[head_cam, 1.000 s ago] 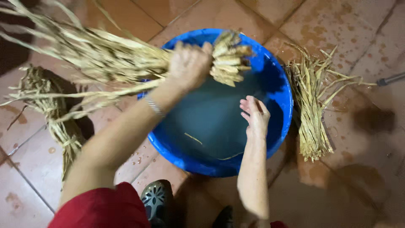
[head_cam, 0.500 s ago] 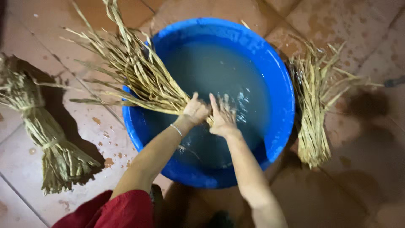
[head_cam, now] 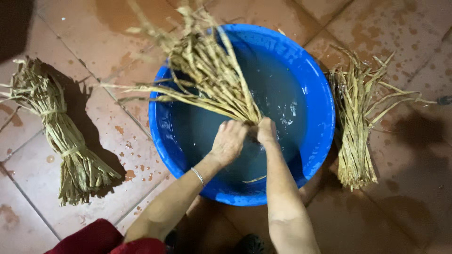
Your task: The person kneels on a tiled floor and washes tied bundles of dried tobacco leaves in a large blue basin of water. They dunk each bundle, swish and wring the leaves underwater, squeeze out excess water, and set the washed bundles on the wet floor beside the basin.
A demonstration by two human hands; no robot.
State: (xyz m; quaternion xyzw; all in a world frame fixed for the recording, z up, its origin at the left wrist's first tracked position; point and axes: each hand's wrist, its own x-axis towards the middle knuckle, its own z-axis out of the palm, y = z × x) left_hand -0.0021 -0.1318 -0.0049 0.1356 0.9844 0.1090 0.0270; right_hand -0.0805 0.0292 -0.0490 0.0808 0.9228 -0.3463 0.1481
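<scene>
In the middle of the frame, both hands close around the lower end of a bundle of straw (head_cam: pixel 207 80) over a round blue basin (head_cam: pixel 320 117) of water. The left hand (head_cam: pixel 229 141) wraps the stalks from the left with its fingers curled tight, and the right hand (head_cam: pixel 266 130) clamps the same end from the right, so the 2 hands touch each other at the gathered tip. The straw is pale tan, long and stringy, its stalks pressed together at the hands and fanning out toward the upper left, where loose ends reach past the basin's rim and over the floor. The water (head_cam: pixel 282 101) beside the hands shows small ripples and bubbles. A thin bracelet (head_cam: pixel 198 175) sits on the left wrist. At the left of the frame a tied bundle (head_cam: pixel 63 136) lies on the reddish tile floor (head_cam: pixel 400 28), and at the right a loose bundle (head_cam: pixel 355 122) lies just beside the basin.
</scene>
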